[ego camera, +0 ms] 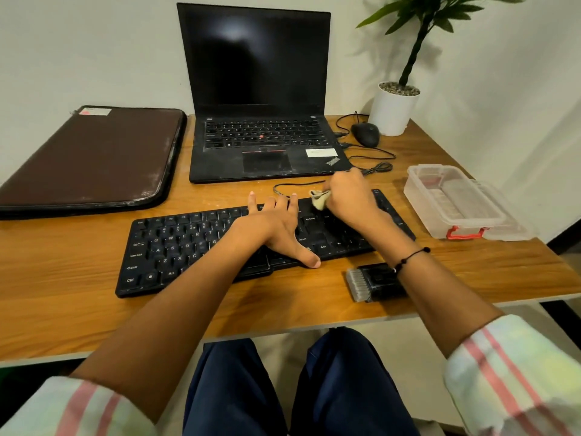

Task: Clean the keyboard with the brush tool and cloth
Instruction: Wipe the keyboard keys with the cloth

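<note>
Across the middle of the frame, the black keyboard (251,243) lies on the wooden table (63,297). Left hand (276,228) presses flat on its keys, fingers spread, while the right hand (349,196) pinches a bunched cloth (319,198) against its upper edge. Lower right, the brush tool (367,283) lies just beside the keyboard.

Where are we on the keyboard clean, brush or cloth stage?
Cloth stage. Brush tool lies set down on the table, so brushing looks finished. Right hand grips the cloth on the keyboard top right; left hand lies flat on it. Left half not yet reached.
</note>
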`<state>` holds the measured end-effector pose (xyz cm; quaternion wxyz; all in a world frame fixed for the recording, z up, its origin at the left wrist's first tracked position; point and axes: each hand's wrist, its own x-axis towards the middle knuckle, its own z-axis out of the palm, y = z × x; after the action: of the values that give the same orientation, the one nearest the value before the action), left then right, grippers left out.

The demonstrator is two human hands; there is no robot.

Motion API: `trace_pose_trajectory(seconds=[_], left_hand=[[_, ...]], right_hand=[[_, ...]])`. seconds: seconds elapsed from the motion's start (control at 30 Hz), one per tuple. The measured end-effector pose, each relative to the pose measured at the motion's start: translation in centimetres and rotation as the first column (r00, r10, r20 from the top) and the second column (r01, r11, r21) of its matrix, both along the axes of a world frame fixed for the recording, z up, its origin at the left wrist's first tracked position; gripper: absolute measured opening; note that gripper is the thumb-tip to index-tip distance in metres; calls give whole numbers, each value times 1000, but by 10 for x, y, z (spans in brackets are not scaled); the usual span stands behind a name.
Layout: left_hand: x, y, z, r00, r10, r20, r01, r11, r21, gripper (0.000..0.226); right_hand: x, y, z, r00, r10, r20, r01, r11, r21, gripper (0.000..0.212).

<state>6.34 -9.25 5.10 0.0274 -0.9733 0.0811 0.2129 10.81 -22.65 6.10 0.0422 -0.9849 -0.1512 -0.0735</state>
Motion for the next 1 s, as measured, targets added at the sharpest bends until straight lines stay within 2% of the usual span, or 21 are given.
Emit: trace_pose_trajectory(seconds=[0.13, 0.2, 0.4, 0.57, 0.7, 0.87, 1.0], left_hand=[[-2, 0, 3, 1000, 4, 6, -4, 1000, 23, 128], [-2, 0, 4, 1000, 14, 1, -14, 1000, 27, 133], [-2, 2, 3, 1000, 13, -10, -13, 1000, 25, 139], [-1, 0, 2, 1000, 20, -11, -20, 1000, 17, 138], [0, -5, 5, 1000, 17, -23, -16, 999, 34, 135], [-1, -7, 7, 1000, 23, -20, -22, 997, 71, 121], [0, -6, 8, 999, 31, -35, -28, 995, 91, 131]], right_hand=[[-11, 24, -6, 992, 126, 15, -126, 992, -27, 23], [-13, 19, -6, 988, 148, 30, -146, 986, -75, 21], [-6, -34, 3, 999, 14, 39, -5, 975, -221, 22], [-6, -30, -1, 999, -36, 21, 38, 992, -122, 22], [-11, -9, -4, 998, 53, 30, -50, 996, -77, 21], [-31, 18, -7, 985, 146, 90, -137, 986, -98, 23], [-35, -3, -10, 985, 142, 98, -129, 982, -135, 26]])
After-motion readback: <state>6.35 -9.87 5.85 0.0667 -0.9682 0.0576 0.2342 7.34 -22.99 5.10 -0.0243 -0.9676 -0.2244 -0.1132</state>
